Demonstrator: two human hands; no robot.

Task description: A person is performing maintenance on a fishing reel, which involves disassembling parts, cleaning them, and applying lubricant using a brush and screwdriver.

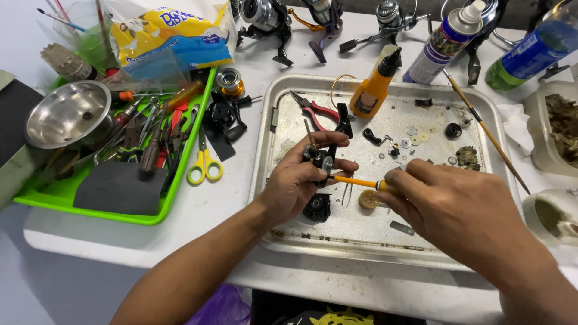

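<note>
My left hand [298, 183] grips a small black fishing-reel part [319, 157] with a metal shaft, held above a metal tray [373, 238]. My right hand [463, 216] holds a small screwdriver with an orange shank [356, 181], its tip touching the reel part. Under the hands lie a black round part [317, 207], tweezers [347, 194] and a tan gear [368, 199]. Small washers [412, 136] and screws are scattered on the tray's far side.
Red-handled pliers [319, 110] and an orange oil bottle [376, 84] rest on the tray. A green tool tray [180, 180] at left holds a steel bowl [69, 114], with yellow scissors [203, 164] beside it. Reels, a spray can [445, 42], a green bottle [536, 51] and a brush [487, 132] stand behind.
</note>
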